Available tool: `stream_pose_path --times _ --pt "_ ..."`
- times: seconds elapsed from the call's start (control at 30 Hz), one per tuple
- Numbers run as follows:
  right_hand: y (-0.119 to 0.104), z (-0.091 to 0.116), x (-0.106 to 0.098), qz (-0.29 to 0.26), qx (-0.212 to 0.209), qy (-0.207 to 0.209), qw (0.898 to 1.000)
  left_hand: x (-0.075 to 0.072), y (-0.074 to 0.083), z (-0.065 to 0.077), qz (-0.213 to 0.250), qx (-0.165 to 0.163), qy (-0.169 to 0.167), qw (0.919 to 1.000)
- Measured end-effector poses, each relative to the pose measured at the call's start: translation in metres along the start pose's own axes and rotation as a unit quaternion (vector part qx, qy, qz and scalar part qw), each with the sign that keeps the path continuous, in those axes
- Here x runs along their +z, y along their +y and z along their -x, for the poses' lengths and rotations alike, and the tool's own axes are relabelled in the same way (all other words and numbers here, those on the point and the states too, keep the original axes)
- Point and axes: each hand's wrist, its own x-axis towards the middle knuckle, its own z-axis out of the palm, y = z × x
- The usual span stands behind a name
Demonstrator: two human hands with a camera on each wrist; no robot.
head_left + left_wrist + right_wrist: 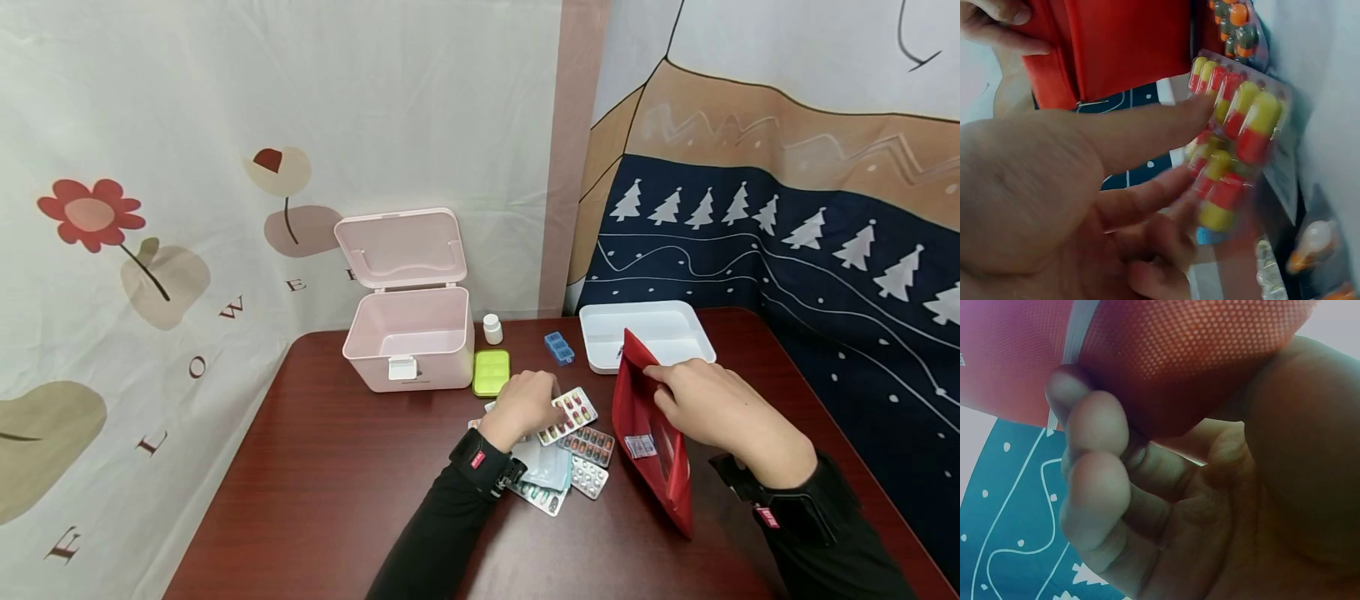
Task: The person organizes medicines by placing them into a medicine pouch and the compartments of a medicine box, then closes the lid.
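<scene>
My left hand (521,406) pinches a blister pack of red and yellow capsules (572,414) between thumb and fingers; the left wrist view shows the capsule pack (1235,119) close up. Below that hand lies a loose pile with a blister pack of dark and orange capsules (590,446), a pack of white tablets (588,477), a pale blue packet (551,467) and a pack of green capsules (542,498). My right hand (708,404) grips the edge of a red zipped pouch (660,467), held upright with its mouth apart. Curled fingers hold the pouch (1197,356) in the right wrist view.
Behind the pile stands a pink box (408,342) with its lid raised. Beside it are a lime-green case (491,372) and a white bottle (492,329). A small blue pill case (559,348) sits left of a white tray (637,312), which is partly behind the pouch.
</scene>
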Motion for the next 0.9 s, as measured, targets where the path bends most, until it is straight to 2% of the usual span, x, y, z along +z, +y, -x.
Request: stream_pose_path --times 0.13,0.27,0.6,0.9 --pt "0.0 0.0 0.0 0.002 -0.003 0.006 1.0 -0.006 -0.002 0.001 0.035 0.001 0.024 0.9991" --pt "0.0 0.001 0.0 0.004 -0.001 0.009 1.0 -0.014 -0.002 0.004 0.086 -0.005 0.029 0.9958" --pt "0.0 0.0 -0.001 0.01 -0.007 0.023 1.0 -0.036 0.003 0.014 0.181 -0.003 0.067 0.9811" --pt "0.002 0.0 -0.001 0.011 -0.005 0.027 1.0 -0.039 0.004 0.017 0.247 0.014 0.085 0.9652"
